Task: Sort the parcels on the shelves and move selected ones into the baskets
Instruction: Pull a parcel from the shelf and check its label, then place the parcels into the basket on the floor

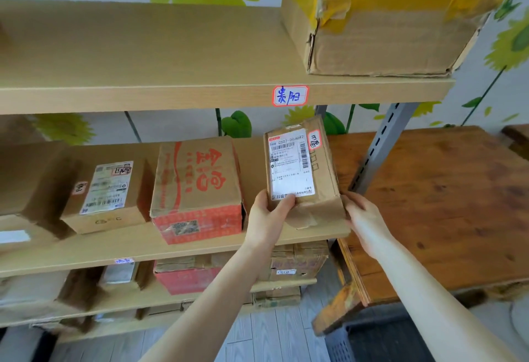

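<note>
A small brown cardboard parcel (315,167) with a white shipping label stands tilted at the right end of the middle shelf (171,244). My left hand (267,215) grips its lower left corner, thumb on the label. At the parcel's lower right side is my right hand (362,215), fingers curled against it. To the left on the same shelf sit a red-printed carton (197,187) and a brown labelled box (108,195).
A large box with yellow tape (380,18) sits on the upper shelf (143,92). More parcels fill the lower shelves (183,275). A worn wooden table (446,204) stands right of the metal upright (380,147). A dark basket (372,341) is on the floor below.
</note>
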Action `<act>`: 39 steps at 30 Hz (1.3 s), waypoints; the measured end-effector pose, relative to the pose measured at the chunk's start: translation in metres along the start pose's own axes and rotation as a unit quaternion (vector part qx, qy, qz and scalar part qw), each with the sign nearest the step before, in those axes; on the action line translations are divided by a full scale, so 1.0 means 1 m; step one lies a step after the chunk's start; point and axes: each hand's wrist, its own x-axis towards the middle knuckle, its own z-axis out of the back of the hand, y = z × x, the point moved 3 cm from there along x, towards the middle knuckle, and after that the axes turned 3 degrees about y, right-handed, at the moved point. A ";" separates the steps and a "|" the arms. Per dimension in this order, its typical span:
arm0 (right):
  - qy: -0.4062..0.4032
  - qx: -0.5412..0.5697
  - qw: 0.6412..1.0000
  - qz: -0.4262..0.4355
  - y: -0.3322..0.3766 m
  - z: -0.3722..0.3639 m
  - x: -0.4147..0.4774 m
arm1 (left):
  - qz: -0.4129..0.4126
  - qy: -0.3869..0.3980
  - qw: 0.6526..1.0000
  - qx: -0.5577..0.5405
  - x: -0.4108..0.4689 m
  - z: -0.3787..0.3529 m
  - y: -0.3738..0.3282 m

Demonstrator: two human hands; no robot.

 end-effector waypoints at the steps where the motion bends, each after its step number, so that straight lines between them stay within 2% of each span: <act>1: 0.002 -0.026 1.000 0.000 0.002 -0.002 0.000 | -0.011 -0.008 1.000 0.022 -0.002 -0.001 -0.002; 4: 0.010 -0.050 0.999 -0.018 0.006 -0.006 0.004 | -0.035 -0.036 0.995 0.085 -0.006 -0.007 -0.007; 7: 0.006 -0.025 0.999 -0.040 0.005 -0.005 0.008 | -0.045 -0.044 0.989 0.130 -0.008 -0.015 -0.014; 12: -0.027 0.134 0.983 -0.119 -0.012 0.009 0.010 | -0.035 0.005 0.973 0.229 0.001 -0.039 -0.017; 17: -0.062 0.226 0.959 -0.159 -0.021 0.026 0.013 | -0.051 0.019 0.953 0.297 0.005 -0.065 -0.013; 20: -0.048 0.266 0.949 -0.161 -0.019 0.027 0.009 | -0.048 0.006 0.956 0.291 0.007 -0.069 -0.012; 25: -0.100 0.210 0.954 -0.188 -0.042 0.019 -0.018 | -0.049 -0.027 0.977 0.204 -0.013 -0.057 -0.003; 28: -0.047 0.180 0.960 -0.207 -0.059 -0.006 -0.046 | -0.108 -0.098 0.968 0.206 -0.032 -0.034 0.000; 30: 0.018 0.134 0.976 -0.172 -0.053 -0.030 -0.062 | -0.145 -0.151 0.957 0.199 -0.043 -0.011 -0.003; 34: 0.115 0.013 0.993 -0.027 -0.013 -0.081 -0.069 | -0.187 -0.255 0.931 0.183 -0.055 0.051 -0.022; 36: 0.123 -0.020 0.992 0.028 0.009 -0.104 -0.065 | -0.193 -0.308 0.913 0.185 -0.058 0.087 -0.033; 39: 0.101 -0.055 0.992 0.057 0.035 -0.137 -0.052 | -0.171 -0.367 0.900 0.164 -0.059 0.138 -0.038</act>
